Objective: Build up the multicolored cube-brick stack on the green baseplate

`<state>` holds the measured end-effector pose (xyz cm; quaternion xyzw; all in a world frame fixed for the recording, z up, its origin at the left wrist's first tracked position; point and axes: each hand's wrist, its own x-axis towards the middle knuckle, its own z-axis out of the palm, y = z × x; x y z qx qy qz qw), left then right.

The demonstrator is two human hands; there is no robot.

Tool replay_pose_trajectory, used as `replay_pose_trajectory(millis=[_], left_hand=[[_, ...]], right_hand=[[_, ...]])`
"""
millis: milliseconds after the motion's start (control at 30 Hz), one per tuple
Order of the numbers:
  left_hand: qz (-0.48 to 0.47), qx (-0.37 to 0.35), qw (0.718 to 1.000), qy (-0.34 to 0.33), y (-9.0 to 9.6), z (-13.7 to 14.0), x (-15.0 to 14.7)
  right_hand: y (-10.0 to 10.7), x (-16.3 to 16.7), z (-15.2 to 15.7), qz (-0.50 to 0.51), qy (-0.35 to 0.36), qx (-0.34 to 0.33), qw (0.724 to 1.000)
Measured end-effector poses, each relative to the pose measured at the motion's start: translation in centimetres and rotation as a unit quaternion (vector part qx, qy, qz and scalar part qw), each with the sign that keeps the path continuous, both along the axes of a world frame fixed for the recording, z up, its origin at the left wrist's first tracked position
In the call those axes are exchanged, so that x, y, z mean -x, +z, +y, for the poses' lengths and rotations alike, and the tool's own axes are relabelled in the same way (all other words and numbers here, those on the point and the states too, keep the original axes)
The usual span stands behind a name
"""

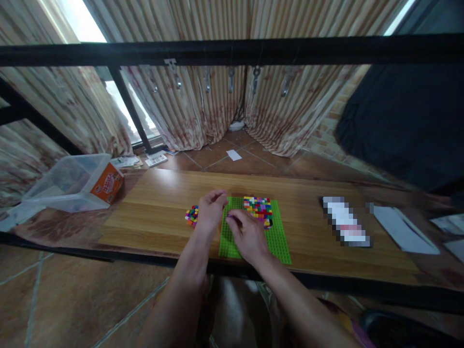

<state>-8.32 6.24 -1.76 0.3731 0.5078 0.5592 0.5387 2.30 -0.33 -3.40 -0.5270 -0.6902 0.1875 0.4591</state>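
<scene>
Two hands over green baseplate (279, 237) on table (155, 212). Left hand (210, 210) at plate's 10 o'clock corner, fingers curled narrow, tips pinched; whether brick is between them, cannot tell. Right hand (246, 234) rests on plate, fingers narrow, pinching small purple piece (229, 218). Brick patch (259, 209) fills plate's 12 o'clock part. Loose bricks (192, 215) lie at 9 o'clock, just beside left hand.

Risks, as judged: left wrist could sweep loose bricks toward table edge; off-stud pressing could tilt piece or slide plate; piece could slip from pinch.
</scene>
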Motion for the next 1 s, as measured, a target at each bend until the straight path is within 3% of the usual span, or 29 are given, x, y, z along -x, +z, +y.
replay_pose_trajectory(millis=[233, 467, 1000], left_hand=[[0.041, -0.010, 0.998, -0.049, -1.2, 0.0, -0.8], [0.127, -0.045, 0.988, -0.070, -2.6, 0.3, -1.4], [0.156, -0.057, 0.980, -0.108, -1.9, 0.1, -1.7]], right_hand=[[0.7, -1.3, -1.4, 0.000, 0.005, -0.026, 1.000], [0.1, -1.6, -1.5, -0.036, 0.011, -0.006, 0.999], [0.3, -2.6, -1.1, -0.049, -0.003, -0.006, 0.999]])
